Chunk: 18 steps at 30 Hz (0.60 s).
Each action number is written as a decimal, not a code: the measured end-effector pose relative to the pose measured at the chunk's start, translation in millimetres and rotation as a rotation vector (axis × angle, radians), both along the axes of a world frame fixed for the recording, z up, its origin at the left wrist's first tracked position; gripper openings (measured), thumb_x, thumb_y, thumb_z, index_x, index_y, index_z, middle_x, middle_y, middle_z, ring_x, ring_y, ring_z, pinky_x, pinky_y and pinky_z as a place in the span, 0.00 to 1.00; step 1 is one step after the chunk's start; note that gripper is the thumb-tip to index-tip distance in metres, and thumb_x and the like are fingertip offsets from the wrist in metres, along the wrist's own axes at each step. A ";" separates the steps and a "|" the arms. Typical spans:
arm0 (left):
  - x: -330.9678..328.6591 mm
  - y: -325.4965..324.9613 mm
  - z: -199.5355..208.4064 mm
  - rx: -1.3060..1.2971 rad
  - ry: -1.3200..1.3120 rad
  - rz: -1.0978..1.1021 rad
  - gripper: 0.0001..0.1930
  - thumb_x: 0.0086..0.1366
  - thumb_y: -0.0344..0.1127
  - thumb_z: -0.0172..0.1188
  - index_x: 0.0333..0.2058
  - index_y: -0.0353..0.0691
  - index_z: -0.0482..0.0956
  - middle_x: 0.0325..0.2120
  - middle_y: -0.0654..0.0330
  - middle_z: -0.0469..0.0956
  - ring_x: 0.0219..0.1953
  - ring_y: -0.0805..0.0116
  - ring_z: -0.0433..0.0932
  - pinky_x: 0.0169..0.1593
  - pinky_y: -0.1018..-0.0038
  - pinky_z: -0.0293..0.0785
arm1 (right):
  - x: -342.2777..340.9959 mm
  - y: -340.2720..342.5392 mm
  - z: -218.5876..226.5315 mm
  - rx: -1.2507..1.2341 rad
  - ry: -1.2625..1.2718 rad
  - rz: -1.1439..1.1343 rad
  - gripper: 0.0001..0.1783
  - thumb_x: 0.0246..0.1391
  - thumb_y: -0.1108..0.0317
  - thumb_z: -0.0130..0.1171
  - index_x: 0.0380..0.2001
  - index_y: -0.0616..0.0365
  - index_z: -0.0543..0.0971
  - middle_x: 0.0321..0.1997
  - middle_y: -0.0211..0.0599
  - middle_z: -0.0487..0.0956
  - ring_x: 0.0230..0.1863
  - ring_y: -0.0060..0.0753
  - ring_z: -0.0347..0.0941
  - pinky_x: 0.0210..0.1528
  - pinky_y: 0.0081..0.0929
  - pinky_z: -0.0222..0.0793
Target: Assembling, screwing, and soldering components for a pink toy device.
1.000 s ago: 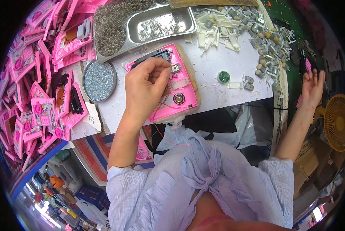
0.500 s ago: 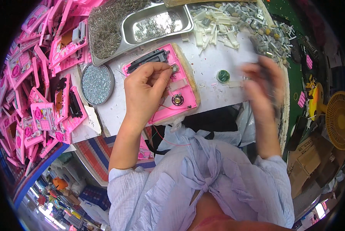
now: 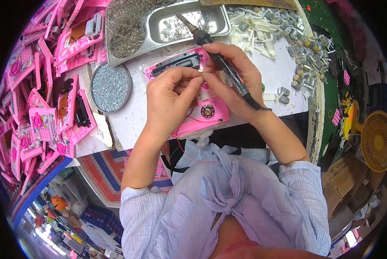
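Observation:
A pink plastic toy casing (image 3: 193, 126) lies on the table, with a black slotted part (image 3: 176, 64) at its far end and a small round speaker (image 3: 207, 111) at its near end. Over its middle the fingertips of both hands meet at a thin yellowish wire (image 3: 202, 74). My left hand (image 3: 167, 95) is closed in a pinch on it. My right hand (image 3: 243, 77) grips a soldering iron (image 3: 223, 64), its metal tip pointing up and away, while the thumb and forefinger reach the wire. A red wire (image 3: 179, 142) hangs off the casing's near edge. My fingers hide the casing's middle.
Pink casings (image 3: 44, 125) are heaped on the left. A round dish of small metal screws (image 3: 111, 88) sits beside the work. Behind stands a metal tray (image 3: 185, 36) beside many springs (image 3: 126, 32). White plastic parts and small motors (image 3: 303, 64) lie far right; a yellow fan (image 3: 375, 140) is beyond.
My right hand has come in from the right, now with the soldering iron, and joined my left fingers. Two small motors now lie nearer, on the table's right. The view has shifted slightly.

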<state>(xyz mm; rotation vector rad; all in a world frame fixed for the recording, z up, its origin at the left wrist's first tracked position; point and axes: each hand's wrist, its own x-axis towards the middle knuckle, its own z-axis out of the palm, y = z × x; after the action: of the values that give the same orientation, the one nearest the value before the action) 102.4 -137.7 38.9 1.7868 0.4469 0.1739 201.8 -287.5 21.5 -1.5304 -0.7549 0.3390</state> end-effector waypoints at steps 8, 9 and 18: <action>-1.1 -4.1 -1.8 -0.263 -0.006 0.098 0.04 0.66 0.26 0.65 0.36 0.30 0.82 0.28 0.61 0.81 0.25 0.78 0.79 0.26 0.79 0.74 | -4.8 -0.7 -8.9 -0.019 0.014 -0.033 0.27 0.56 0.81 0.64 0.60 0.58 0.73 0.47 0.31 0.76 0.45 0.20 0.75 0.51 0.20 0.72; -0.6 -5.3 -3.9 -0.182 -0.028 0.081 0.04 0.66 0.26 0.66 0.36 0.31 0.82 0.27 0.61 0.80 0.24 0.77 0.78 0.26 0.78 0.74 | -5.3 -2.3 -11.5 -0.025 0.006 -0.039 0.28 0.55 0.81 0.64 0.60 0.58 0.73 0.47 0.31 0.76 0.45 0.20 0.75 0.51 0.20 0.71; 11.3 -8.5 -15.7 0.798 -0.354 -0.045 0.08 0.51 0.27 0.71 0.30 0.39 0.82 0.37 0.59 0.77 0.39 0.57 0.73 0.43 0.62 0.68 | 4.0 -93.0 24.1 -0.129 -0.025 -0.161 0.15 0.55 0.74 0.69 0.46 0.60 0.80 0.31 0.27 0.81 0.32 0.16 0.75 0.38 0.17 0.71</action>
<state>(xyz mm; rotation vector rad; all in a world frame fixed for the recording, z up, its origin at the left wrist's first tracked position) 113.6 -146.2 23.2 2.4723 0.0691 0.7005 205.8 -380.5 45.6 -1.7079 -0.6346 0.2525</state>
